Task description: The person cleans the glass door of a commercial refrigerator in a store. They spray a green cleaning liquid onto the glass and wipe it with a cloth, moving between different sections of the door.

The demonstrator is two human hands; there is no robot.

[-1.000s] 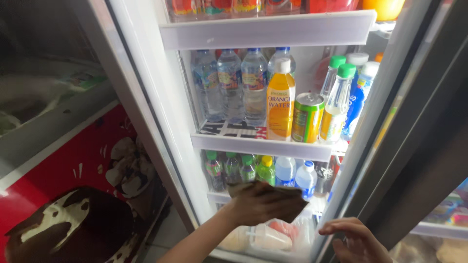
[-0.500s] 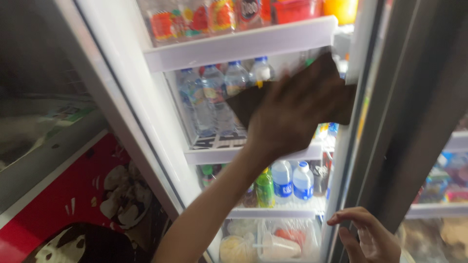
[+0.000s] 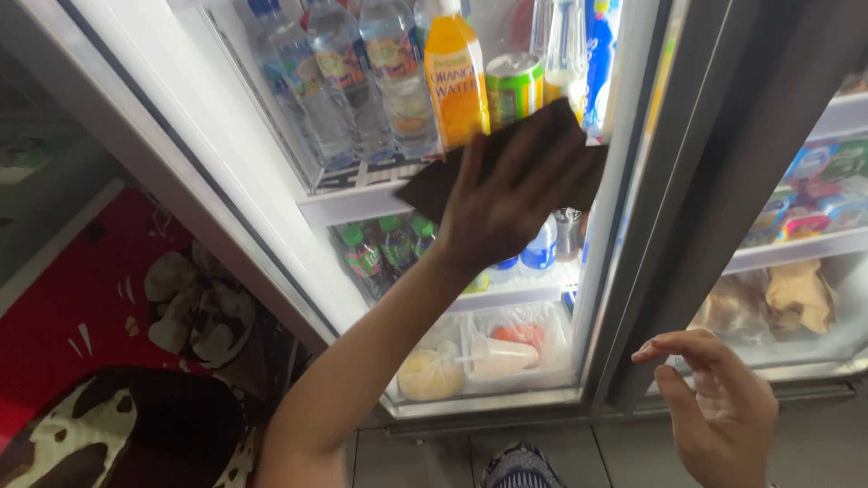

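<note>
At the far left you see a red freezer chest (image 3: 81, 307) with a brown and cream ice-cream picture on its side, standing just beside the white frame (image 3: 208, 172) of a glass-door fridge. Behind the glass, clear water bottles (image 3: 353, 81) stand in a row on the upper shelf (image 3: 353, 203), then an orange drink bottle (image 3: 455, 77), a green can (image 3: 514, 86) and blue-capped bottles at the right end. Your left hand (image 3: 511, 194) reaches up from below and lies flat against the glass, fingers spread, pressing a dark brown cloth (image 3: 434, 185) to the pane at the level of that shelf; the grip is an open palm pinning the cloth rather than a closed fist, and the cloth sticks out to the left of your fingers and a little to the right. Below your wrist sit small green-capped bottles (image 3: 375, 248), and on the bottom shelf a plastic bag with a yellowish round fruit (image 3: 429, 375), a clear cup (image 3: 497, 357) and something red. Right of that comes the dark door post (image 3: 714, 181), with a second fridge compartment holding coloured packets (image 3: 814, 194) and brown bags (image 3: 796, 298). Your right hand (image 3: 723, 416) hovers low at the right, near the foot of the post, fingers loosely curled and half open, holding nothing and touching nothing
</note>
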